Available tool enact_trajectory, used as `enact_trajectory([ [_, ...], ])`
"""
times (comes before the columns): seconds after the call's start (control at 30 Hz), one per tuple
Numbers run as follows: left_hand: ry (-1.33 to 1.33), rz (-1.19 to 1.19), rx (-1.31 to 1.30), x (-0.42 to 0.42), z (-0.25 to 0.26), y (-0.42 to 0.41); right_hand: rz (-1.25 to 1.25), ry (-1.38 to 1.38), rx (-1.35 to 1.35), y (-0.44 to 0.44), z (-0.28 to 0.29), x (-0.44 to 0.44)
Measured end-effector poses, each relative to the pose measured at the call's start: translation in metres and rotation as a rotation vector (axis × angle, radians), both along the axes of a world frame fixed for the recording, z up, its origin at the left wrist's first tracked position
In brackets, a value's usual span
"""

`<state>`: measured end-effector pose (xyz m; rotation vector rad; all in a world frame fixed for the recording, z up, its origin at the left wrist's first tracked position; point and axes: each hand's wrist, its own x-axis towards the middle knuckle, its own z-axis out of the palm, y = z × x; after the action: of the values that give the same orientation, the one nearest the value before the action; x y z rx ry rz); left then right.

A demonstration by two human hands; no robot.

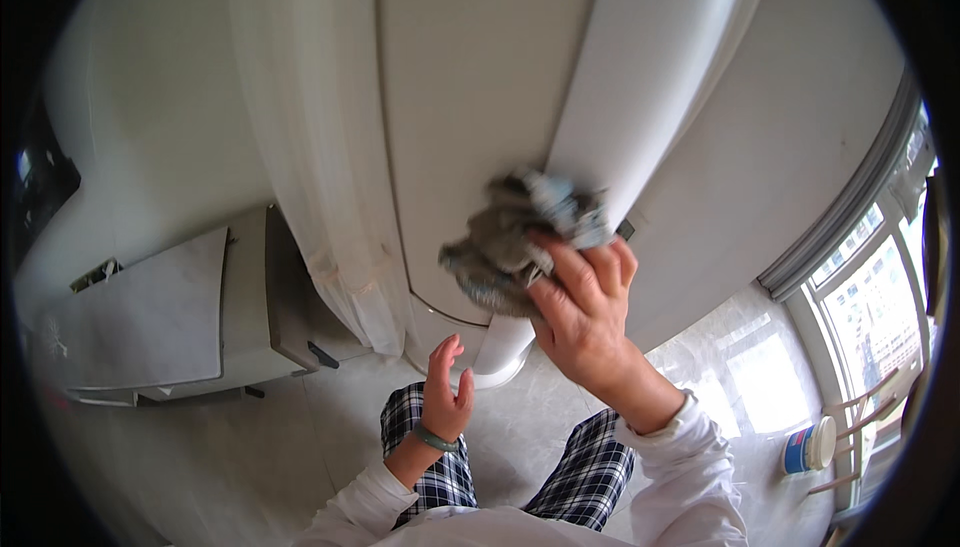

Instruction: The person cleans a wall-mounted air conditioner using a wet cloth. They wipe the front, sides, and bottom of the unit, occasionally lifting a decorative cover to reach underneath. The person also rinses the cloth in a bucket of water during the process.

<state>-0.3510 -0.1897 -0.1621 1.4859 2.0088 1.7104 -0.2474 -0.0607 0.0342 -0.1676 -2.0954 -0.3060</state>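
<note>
My right hand (589, 310) grips a crumpled grey-brown cloth (495, 247) with light blue patches, slightly blurred. The cloth lies against the front of a tall, white, rounded appliance (480, 81), probably a floor-standing air conditioner. It covers part of the seam between the flat beige-looking panel and the glossy white side strip (637, 81). Lower down, my left hand (448, 397) is held in the air before the appliance's base, fingers apart and nothing in them. A green bangle (435, 438) circles the left wrist.
A sheer white curtain (322, 172) hangs left of the appliance. Further left stands a low cabinet (251, 299) with a grey cover (150, 322) on top. At right, a blue-and-white bucket (808, 446) stands on the tiled floor (510, 427) near a wooden chair (862, 427) and a window (870, 322).
</note>
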Motion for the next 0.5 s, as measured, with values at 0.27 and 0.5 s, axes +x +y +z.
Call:
enact_trajectory([
  [0.27, 0.137, 0.047, 0.297, 0.005, 0.045, 0.036, -0.198, 0.009, -0.127, 0.017, -0.155, 0.012],
  [0.5, 0.393, 0.056, 0.398, 0.002, 0.095, 0.072, -0.037, 0.124, -0.520, 0.018, -0.118, 0.039],
])
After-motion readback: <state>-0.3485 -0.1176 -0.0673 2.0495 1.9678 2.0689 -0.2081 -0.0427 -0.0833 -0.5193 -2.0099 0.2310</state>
